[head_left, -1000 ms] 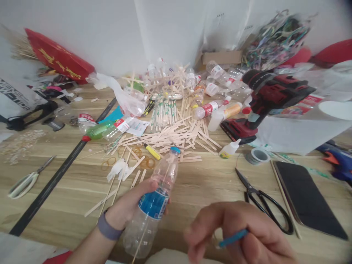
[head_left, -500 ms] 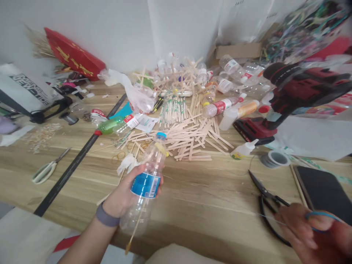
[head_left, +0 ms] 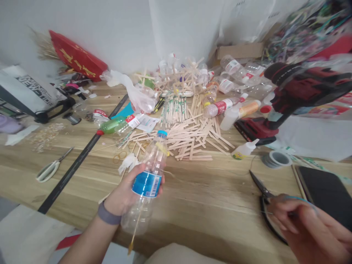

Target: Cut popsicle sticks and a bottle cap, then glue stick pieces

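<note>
My left hand [head_left: 127,187] is wrapped around a clear plastic bottle [head_left: 156,161] with a blue label and a blue cap. The bottle leans, cap away from me. Something yellow sits at its neck, and a thin wooden stick [head_left: 137,223] with a yellowish end runs along it and sticks out past the base. At the lower right, my right hand [head_left: 305,223] is closed in a pinch on a thin bluish string [head_left: 298,198]; its far end is hard to follow. Under that hand lie black-handled scissors [head_left: 260,187], their handles partly hidden.
Wooden craft sticks [head_left: 192,143] are heaped mid-table, with empty bottles behind them. On the right are a red cordless drill [head_left: 258,128], a glue bottle [head_left: 244,149], a tape roll [head_left: 276,159] and a black phone-like slab [head_left: 324,190]. White-handled scissors [head_left: 49,170] lie left.
My right hand has shifted a little left and up and turned, now covering more of the scissors' handles. My left hand still grips the bottle, almost unmoved. The view has shifted slightly.
</note>
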Tool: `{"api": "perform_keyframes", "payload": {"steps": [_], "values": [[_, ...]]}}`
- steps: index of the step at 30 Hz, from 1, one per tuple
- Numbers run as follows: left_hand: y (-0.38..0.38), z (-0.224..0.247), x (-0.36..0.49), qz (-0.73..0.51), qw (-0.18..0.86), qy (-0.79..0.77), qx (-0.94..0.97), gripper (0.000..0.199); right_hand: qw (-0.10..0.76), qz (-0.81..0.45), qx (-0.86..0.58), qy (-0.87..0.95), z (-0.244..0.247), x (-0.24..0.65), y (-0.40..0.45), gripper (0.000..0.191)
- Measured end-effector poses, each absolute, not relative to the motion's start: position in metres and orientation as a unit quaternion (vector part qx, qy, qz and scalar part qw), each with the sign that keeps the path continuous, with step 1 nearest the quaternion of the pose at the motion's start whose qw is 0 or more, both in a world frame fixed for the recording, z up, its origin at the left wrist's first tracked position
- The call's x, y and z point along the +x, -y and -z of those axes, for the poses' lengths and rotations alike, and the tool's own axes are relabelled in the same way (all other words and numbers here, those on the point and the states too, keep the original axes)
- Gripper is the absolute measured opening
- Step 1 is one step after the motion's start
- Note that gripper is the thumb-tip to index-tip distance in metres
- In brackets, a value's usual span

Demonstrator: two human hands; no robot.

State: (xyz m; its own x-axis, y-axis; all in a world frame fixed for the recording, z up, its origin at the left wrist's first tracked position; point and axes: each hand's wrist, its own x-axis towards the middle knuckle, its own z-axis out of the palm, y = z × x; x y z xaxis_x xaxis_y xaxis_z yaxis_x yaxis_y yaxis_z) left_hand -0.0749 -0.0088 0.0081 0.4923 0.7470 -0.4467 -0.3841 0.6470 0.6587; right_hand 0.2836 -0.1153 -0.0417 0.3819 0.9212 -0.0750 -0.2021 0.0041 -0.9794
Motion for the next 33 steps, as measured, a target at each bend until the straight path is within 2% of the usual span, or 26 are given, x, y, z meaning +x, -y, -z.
{"api": "perform_keyframes", "payload": {"steps": [5, 9, 12, 22, 33], "values": [[0.009, -0.008, -0.064, -0.321, 0.843, -0.362, 0.237, 0.056, 0.587, -0.453, -0.543, 0.395, 0.005, 0.23, 0.099, 0.029], [0.01, -0.006, -0.057, -0.315, 0.847, -0.346, 0.252, 0.054, 0.504, -0.52, -0.523, 0.449, 0.001, 0.208, 0.086, 0.033], [0.01, -0.005, -0.052, -0.303, 0.857, -0.33, 0.254, 0.049, 0.48, -0.554, -0.492, 0.47, 0.001, 0.191, 0.077, 0.036], [0.013, -0.002, -0.044, -0.281, 0.866, -0.341, 0.234, 0.045, 0.493, -0.555, -0.412, 0.528, -0.013, 0.167, 0.063, 0.033], [0.009, 0.001, -0.055, -0.32, 0.839, -0.376, 0.231, 0.049, 0.55, -0.523, -0.454, 0.466, -0.004, 0.204, 0.075, 0.033]]}}
